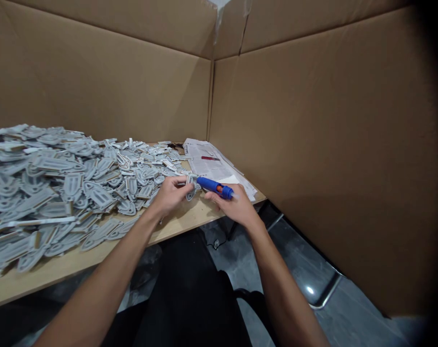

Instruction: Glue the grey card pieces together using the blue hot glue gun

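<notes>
Between the fingertips of my left hand [171, 193] is a small grey plastic piece [191, 187], held over the front part of the table. My right hand [235, 205] is wrapped round a blue glue gun [216, 187] with an orange part and a clear stick end at its back. The tool's tip points left and meets or nearly meets the grey piece; the exact contact is too small to tell. To the left of my hands lies a large heap of similar grey pieces [99, 193], some with brown strips.
Printed sheets [208, 161] with a red pen [211, 158] lie at the table's right end. Tall cardboard walls [132, 91] stand behind and to the right. The wooden table [190, 217] has its front edge close to my lap. A chair [294, 255] stands below right.
</notes>
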Action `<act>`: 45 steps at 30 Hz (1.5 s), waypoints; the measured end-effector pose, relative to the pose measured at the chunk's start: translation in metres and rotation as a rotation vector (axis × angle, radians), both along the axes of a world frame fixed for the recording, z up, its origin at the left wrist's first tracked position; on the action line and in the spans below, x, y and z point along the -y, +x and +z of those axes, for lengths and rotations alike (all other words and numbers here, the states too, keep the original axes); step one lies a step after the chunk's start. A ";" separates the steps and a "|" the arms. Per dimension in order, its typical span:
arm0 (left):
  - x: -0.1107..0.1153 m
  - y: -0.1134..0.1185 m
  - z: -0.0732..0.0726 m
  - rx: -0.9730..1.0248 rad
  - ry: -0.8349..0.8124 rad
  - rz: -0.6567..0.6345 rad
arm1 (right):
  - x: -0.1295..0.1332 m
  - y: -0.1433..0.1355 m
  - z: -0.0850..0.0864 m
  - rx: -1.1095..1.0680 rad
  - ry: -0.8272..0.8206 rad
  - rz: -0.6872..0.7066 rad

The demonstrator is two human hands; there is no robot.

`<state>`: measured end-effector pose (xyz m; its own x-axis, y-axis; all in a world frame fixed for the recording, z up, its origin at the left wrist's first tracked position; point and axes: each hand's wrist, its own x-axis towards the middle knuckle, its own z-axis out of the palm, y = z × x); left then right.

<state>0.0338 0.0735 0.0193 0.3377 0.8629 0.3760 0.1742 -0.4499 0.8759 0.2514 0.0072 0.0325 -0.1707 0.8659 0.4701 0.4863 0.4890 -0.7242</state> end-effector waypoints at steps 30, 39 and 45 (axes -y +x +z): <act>0.005 0.003 0.003 -0.020 0.039 0.033 | 0.005 -0.006 0.006 0.095 0.069 -0.023; 0.006 0.003 0.006 -0.037 0.038 0.059 | 0.006 -0.007 0.006 0.201 0.114 -0.031; 0.006 0.004 0.007 -0.030 -0.001 0.063 | 0.004 -0.009 0.003 0.258 0.183 -0.023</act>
